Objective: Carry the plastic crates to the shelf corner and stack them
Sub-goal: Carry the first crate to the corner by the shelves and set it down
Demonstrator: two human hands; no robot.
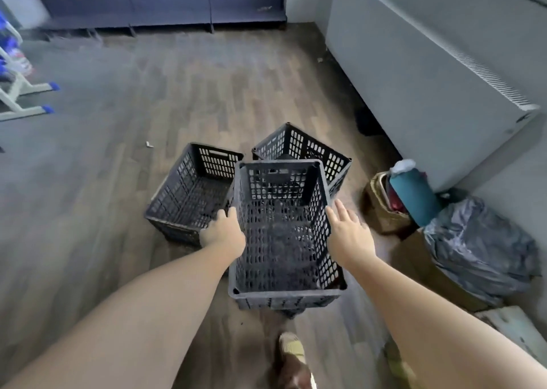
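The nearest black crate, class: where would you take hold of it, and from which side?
Grip the nearest crate by its two long top rims, one hand from each side. It sits open side up, lengthwise away from the person, with the left hand and right hand already at those rims.

hands (223, 231) flank nearest black crate (284, 294).

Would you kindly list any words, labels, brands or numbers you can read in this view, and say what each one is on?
No text can be read anywhere.
The three black crates show no label.
The packets on the rack at far left carry coloured print, too blurred to read.
The freezer cabinet bears no legible marking.
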